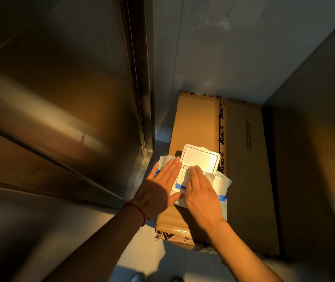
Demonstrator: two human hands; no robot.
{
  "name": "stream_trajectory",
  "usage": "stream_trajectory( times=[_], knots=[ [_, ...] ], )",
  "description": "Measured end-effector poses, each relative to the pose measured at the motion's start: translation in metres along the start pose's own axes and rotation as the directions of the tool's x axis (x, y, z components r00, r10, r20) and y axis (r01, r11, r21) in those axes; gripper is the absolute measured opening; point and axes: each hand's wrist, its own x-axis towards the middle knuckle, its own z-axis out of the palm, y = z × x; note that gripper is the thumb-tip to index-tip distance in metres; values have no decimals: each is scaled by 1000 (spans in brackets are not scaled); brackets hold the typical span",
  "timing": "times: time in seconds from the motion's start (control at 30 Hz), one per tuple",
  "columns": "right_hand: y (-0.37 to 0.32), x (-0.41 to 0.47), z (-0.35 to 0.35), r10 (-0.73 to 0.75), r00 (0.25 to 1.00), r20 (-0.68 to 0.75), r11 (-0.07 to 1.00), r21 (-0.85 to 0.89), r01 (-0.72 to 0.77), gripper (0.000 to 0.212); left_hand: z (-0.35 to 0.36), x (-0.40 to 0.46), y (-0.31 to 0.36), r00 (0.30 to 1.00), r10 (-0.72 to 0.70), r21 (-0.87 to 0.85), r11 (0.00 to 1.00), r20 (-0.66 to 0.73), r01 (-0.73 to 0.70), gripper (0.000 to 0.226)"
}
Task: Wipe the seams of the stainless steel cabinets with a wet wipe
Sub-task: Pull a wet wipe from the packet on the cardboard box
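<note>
Both hands work the wet wipe pack (219, 186), lid up, on the cardboard box (243, 159) beside the steel cabinet (60, 98): left hand (158, 188) flat, fingers straight; right hand (201, 192) fingers pinching a wipe (209, 177).

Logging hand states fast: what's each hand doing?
Left hand: open, flat on the white wet-wipe pack.
Right hand: fingers at its opening; grip cannot be told.

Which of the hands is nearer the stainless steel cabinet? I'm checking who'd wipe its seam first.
Left. The left hand lies flat on the wipe pack's left side, beside the stainless steel cabinet. The right hand reaches into the pack's opening, farther from the cabinet.
</note>
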Motion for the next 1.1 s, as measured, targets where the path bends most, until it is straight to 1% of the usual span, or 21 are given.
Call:
stream_trajectory(
  times=[0.33, 0.43, 0.5, 0.57, 0.67, 0.9, 1.1],
  knots=[
    [-3, -3, -4, -34, 999, -21, 999, -3, 34, 66, 2, 0, -1, 1000, 3, 25, 1000, 18, -3, 74],
    [-1, -8, 4, -39, 997, -60, 998, -42, 36, 63, 2, 0, -1, 1000, -9, 16, 1000, 21, 9, 73],
    [-1, -14, 11, -38, 993, -114, 998, -43, 34, 60, 2, 0, 0, 999, -27, -20, 999, 26, 28, 73],
    [-3, -20, 18, -28, 986, -166, 999, -39, 22, 60, 1, -1, 1, 999, -38, -49, 998, 33, 39, 72],
    [-5, -19, 22, -2, 978, -208, 999, -32, -4, 61, -1, 0, 1, 999, -34, -43, 998, 32, 36, 73],
    [-5, -16, 22, 44, 972, -232, 999, -2, -46, 65, 0, 0, 1, 999, -29, -26, 999, 22, 29, 76],
    [-8, -14, 23, 87, 968, -236, 996, 30, -82, 58, 1, 0, 0, 1000, -25, -17, 1000, 15, 25, 77]
  ],
)
